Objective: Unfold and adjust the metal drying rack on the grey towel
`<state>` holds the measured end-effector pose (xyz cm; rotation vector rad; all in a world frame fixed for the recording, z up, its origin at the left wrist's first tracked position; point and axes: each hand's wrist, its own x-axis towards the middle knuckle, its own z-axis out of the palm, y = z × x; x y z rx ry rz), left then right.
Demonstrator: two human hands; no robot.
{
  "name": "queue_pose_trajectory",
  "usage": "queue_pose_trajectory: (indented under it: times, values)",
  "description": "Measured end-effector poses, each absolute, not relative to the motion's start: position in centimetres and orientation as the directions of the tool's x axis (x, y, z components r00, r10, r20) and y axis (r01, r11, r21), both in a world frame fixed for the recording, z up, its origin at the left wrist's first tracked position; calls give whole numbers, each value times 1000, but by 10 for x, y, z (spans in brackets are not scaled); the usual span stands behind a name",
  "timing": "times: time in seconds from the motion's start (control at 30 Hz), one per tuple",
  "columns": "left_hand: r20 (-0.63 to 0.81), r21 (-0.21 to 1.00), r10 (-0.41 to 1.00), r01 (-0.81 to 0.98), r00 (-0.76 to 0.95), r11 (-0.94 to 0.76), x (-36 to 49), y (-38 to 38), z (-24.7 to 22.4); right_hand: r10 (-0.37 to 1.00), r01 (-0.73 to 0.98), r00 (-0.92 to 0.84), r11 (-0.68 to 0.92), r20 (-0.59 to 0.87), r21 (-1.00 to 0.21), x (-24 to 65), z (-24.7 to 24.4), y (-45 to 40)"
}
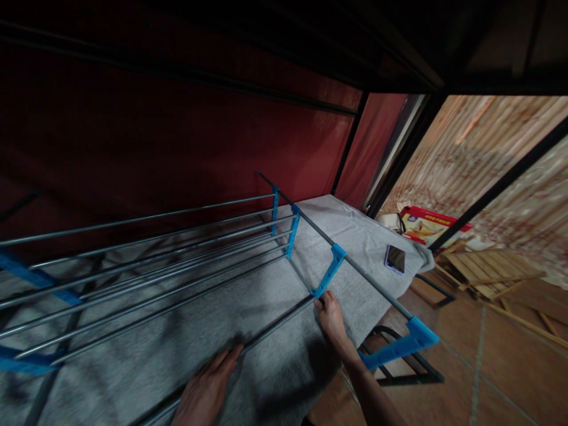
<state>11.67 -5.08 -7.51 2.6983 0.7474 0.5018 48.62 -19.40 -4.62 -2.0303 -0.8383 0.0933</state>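
A drying rack of grey metal rods (pixel 208 239) and blue plastic brackets lies on a grey cloth-covered table. My left hand (pixel 206 384) is curled over a loose-looking grey rod (pixel 279 322) in front, its thumb hidden. That rod runs up to the lower end of a blue bracket (pixel 329 272). There my right hand (pixel 332 316) is closed, with thumb and fingers pinching the bracket's end where the rod meets it. A long side bar (pixel 368 278) passes through the tops of the brackets. Nearer to me, another blue bracket (pixel 402 346) hangs past the table edge, beside my right forearm.
On the cloth (pixel 310 367) to the right lies a phone (pixel 394 259). Beyond the table are a red and yellow box (pixel 432 228), a slatted wooden piece (pixel 492 272) and a dark metal chair frame (pixel 412 373). A black frame post (pixel 399 154) and red wall (pixel 199 136) stand behind.
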Motion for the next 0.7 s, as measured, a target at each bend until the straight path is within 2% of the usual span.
queue_pose_trajectory:
  times: [0.3,0.5,0.6,0.7]
  values:
    - [336,279,528,453,780,-847,120,-56,-79,565,511,782,-342,262,-789,480,-49,-194]
    - [487,203,465,422,739,-884,120,-67,-48,578,484,783,-336,229,-808,484,-43,-193]
    - [508,289,614,552,604,-782,96,-89,-27,628,462,755,-304,189,-834,484,-34,-201]
    - [445,506,862,726,243,-466,54,-117,-18,694,430,712,-309,108,-848,498,-38,-214]
